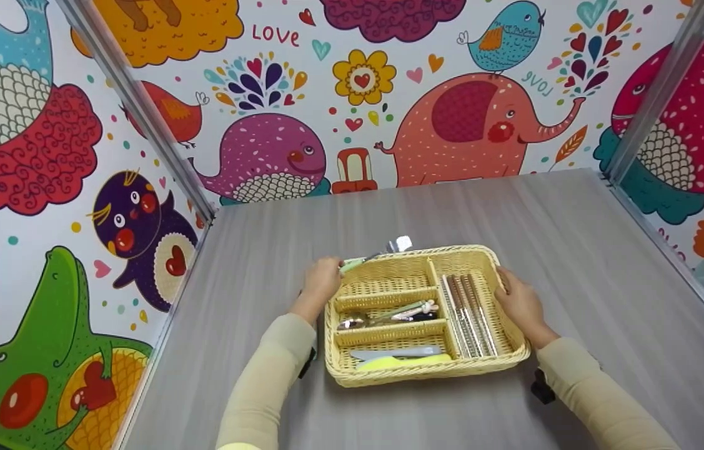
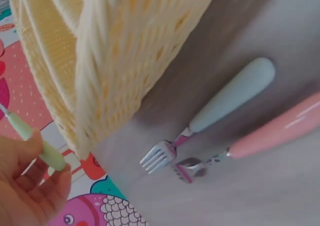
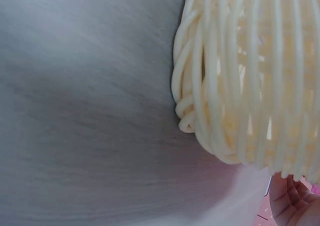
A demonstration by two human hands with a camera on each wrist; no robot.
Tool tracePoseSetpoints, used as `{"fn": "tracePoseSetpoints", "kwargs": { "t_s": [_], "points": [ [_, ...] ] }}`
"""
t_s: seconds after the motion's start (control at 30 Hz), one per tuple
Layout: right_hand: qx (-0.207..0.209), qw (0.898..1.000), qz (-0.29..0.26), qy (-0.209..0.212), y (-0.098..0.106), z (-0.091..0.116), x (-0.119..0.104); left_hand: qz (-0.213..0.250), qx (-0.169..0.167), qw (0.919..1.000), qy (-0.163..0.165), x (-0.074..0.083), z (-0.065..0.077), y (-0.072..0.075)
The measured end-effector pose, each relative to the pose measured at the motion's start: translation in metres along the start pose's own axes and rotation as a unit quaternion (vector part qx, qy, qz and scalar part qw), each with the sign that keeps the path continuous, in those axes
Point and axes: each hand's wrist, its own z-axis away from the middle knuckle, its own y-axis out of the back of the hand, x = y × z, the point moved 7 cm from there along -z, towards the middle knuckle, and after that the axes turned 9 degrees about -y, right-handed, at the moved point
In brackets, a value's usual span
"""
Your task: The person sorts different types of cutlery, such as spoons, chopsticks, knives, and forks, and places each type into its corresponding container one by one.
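A cream woven basket (image 1: 430, 375) with dividers stands before me. At its back left corner my left hand (image 1: 320, 281) pinches the green handle of a utensil (image 1: 353, 265); its metal part points right over the far rim. My right hand (image 1: 521, 306) grips the basket's right rim, and in the right wrist view its fingers (image 3: 287, 201) show past the weave. Several chopsticks (image 1: 469, 315) fill the right compartment. A metal spoon (image 1: 353, 322) lies among other cutlery in the middle left one. In the front one are a grey-blue knife (image 1: 395, 353) and a yellow utensil (image 1: 405, 362).
In the left wrist view, a green-handled fork (image 2: 232, 95) and a pink-handled utensil (image 2: 275, 128) lie on the table close to the basket; the head view hides them. The grey table (image 1: 252, 250) ends at patterned walls (image 1: 376, 125) behind and at both sides.
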Motion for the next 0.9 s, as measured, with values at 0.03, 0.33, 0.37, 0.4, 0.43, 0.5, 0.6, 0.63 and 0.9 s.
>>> {"fn": "tracePoseSetpoints", "kwargs": {
  "t_s": [0.03,0.33,0.37,0.4,0.43,0.5,0.6,0.63,0.9],
  "points": [
    [0.003,1.000,-0.002,0.002,0.000,0.000,0.000,-0.018,-0.002,0.9998,-0.010,0.004,-0.001,-0.002],
    [0.023,0.999,-0.019,0.020,0.004,0.003,-0.003,-0.153,-0.071,0.9837,-0.061,0.029,-0.012,-0.026],
    [0.023,0.999,-0.019,0.018,0.004,0.003,-0.003,-0.160,-0.090,0.9816,-0.055,0.029,-0.014,-0.030],
    [0.023,0.999,-0.018,0.016,0.004,0.003,-0.002,-0.165,-0.095,0.9802,-0.054,0.027,-0.017,-0.035],
    [0.018,1.000,-0.020,0.012,0.003,0.002,-0.002,-0.169,-0.093,0.9796,-0.055,0.024,-0.019,-0.040],
    [0.017,1.000,-0.016,0.008,0.003,0.001,-0.001,-0.191,-0.058,0.9764,-0.083,0.005,-0.035,-0.072],
    [0.012,1.000,-0.012,0.002,0.002,0.001,-0.001,-0.203,-0.038,0.9731,-0.101,-0.039,-0.068,-0.143],
    [0.010,1.000,-0.012,0.002,0.002,0.001,-0.001,-0.204,-0.031,0.9723,-0.109,-0.056,-0.080,-0.170],
    [-0.002,1.000,-0.017,-0.001,0.000,-0.001,0.001,-0.113,-0.056,0.9875,-0.095,-0.109,-0.110,-0.243]
  ]
}}
